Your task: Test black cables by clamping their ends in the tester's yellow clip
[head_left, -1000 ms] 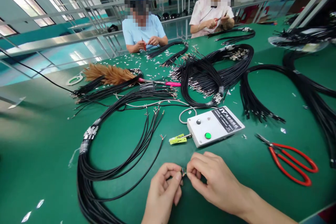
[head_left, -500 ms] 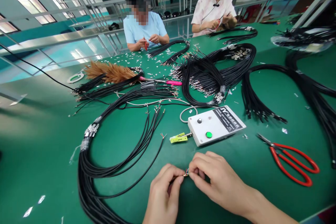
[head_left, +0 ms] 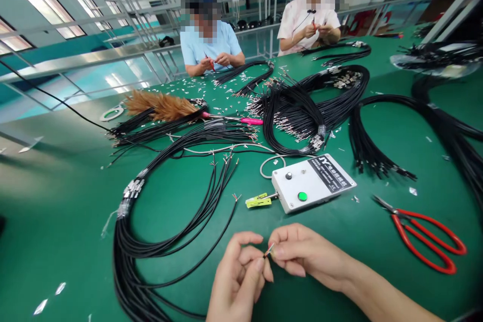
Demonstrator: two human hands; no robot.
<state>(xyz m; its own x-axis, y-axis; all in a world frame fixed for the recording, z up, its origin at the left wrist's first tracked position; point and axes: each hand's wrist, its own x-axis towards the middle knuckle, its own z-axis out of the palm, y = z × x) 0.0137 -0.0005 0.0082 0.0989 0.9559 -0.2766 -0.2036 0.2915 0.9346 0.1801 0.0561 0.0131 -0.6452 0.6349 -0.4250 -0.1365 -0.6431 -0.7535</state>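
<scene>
Green matting covers a long workbench (head_left: pixel 56 221) in a workshop with metal racks behind. At the left, a big loop of black cables (head_left: pixel 158 241) lies bundled, some ends bared, apparently waiting their turn. Near the front edge, the left hand (head_left: pixel 236 282) pinches the end of one cable, and the right hand (head_left: pixel 305 254) grips the thin coloured wires (head_left: pixel 268 250) sticking out of it, fingertips almost meeting. Just beyond sits a white box (head_left: pixel 313 182) with a green button and a yellow clip (head_left: pixel 258 200). Red scissors (head_left: pixel 426 234) lie at the right. More cable bundles (head_left: pixel 302 105) with finished-looking metal ends lie farther off, where two other people work.
</scene>
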